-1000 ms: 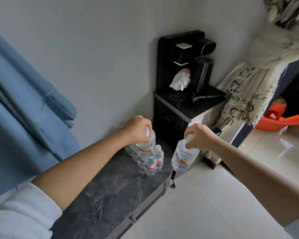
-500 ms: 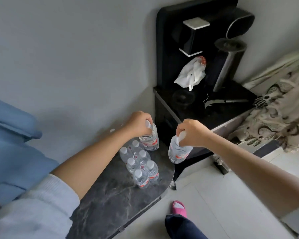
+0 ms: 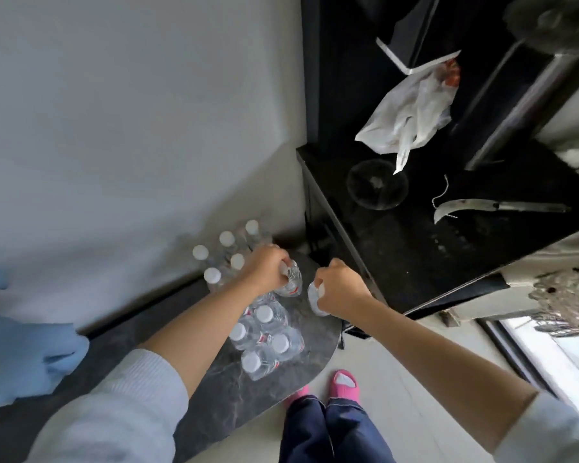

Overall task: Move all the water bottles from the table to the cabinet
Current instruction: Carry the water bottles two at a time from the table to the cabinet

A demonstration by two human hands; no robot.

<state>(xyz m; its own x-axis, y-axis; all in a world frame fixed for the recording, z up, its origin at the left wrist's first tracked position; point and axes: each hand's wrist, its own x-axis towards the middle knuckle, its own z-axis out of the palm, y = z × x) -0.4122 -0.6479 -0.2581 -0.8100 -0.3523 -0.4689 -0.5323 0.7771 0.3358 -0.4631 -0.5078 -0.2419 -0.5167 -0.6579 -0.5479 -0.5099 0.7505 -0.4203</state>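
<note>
Here, the left hand [image 3: 264, 269] curls its grip tightly around 1 bottle [image 3: 290, 282]; the right hand [image 3: 340, 289] pinches another bottle [image 3: 315, 297] near the bench [image 3: 214, 396] edge.

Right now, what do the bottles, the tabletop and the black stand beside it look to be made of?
Bottles: clear thin plastic, white screw caps, red-and-white labels; you can see through the walls. Tabletop: dark grey with pale veins, smooth with a slight sheen, so marble or a marble-look slab; can't tell which. Stand: glossy black top reflecting light, perhaps glass or lacquered board.
</note>
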